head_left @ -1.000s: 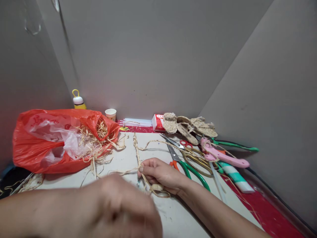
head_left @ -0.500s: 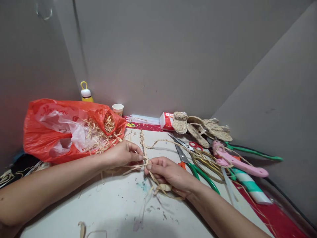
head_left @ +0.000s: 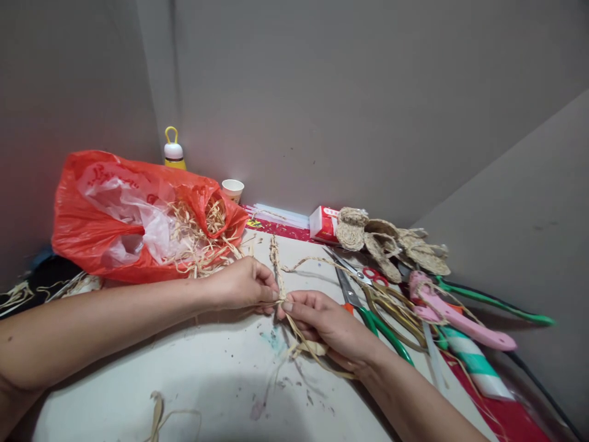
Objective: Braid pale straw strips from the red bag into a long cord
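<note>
A pale straw braid (head_left: 276, 261) lies on the white table (head_left: 202, 374), running away from me toward the back wall. My left hand (head_left: 242, 285) pinches its near end from the left, fingers closed. My right hand (head_left: 322, 325) pinches the same spot from the right, and loose straw strands (head_left: 308, 350) trail under its palm. The fingertips of both hands meet at the braid.
A red plastic bag (head_left: 115, 215) spilling straw sits at the left. Behind it are a yellow bottle (head_left: 173, 150) and a paper cup (head_left: 232, 189). Scissors (head_left: 363, 301), woven straw pieces (head_left: 386, 239), a pink tool (head_left: 455, 313) and a red box (head_left: 323, 223) crowd the right.
My left hand came forward from close to the camera and closed on the braid beside my right hand. The view has shifted so that everything sits slightly further right.
</note>
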Motion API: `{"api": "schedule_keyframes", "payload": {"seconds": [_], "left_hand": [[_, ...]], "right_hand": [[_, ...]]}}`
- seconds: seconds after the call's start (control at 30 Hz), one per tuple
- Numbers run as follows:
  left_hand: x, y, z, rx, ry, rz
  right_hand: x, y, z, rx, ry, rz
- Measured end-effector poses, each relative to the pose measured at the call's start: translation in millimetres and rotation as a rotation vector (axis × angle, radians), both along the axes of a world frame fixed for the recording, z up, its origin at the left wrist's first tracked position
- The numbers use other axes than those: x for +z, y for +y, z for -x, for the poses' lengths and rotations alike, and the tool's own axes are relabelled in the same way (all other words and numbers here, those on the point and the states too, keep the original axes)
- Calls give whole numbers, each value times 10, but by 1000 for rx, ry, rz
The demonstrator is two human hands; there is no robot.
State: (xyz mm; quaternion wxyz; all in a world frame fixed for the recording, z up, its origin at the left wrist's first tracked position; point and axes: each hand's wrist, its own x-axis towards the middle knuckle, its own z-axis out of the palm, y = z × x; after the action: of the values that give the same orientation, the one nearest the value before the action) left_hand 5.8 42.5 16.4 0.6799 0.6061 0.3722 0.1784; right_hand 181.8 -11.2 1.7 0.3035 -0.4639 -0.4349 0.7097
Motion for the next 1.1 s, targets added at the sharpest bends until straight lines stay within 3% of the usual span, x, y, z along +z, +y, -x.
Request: {"api": "schedule_keyframes", "payload": {"seconds": [0.3, 0.5, 0.7, 0.8, 0.93, 1.1], "left_hand": [[-15, 43, 3, -26, -57, 288], [-44, 46, -4, -14, -43, 330], [-32, 11, -15, -26, -14, 313], [-37, -1, -9, -18, 6, 220], [-34, 24, 28, -129, 27, 81], [-9, 59, 61, -212, 21, 61]], "right_hand": [[19, 1, 19, 0, -10, 3], [25, -5, 17, 5, -23, 18], [10, -5, 13, 4, -37, 16], [10, -6, 9, -2, -39, 8], [17, -10, 3, -13, -25, 8], [2, -5, -10, -5, 10, 41]]}}
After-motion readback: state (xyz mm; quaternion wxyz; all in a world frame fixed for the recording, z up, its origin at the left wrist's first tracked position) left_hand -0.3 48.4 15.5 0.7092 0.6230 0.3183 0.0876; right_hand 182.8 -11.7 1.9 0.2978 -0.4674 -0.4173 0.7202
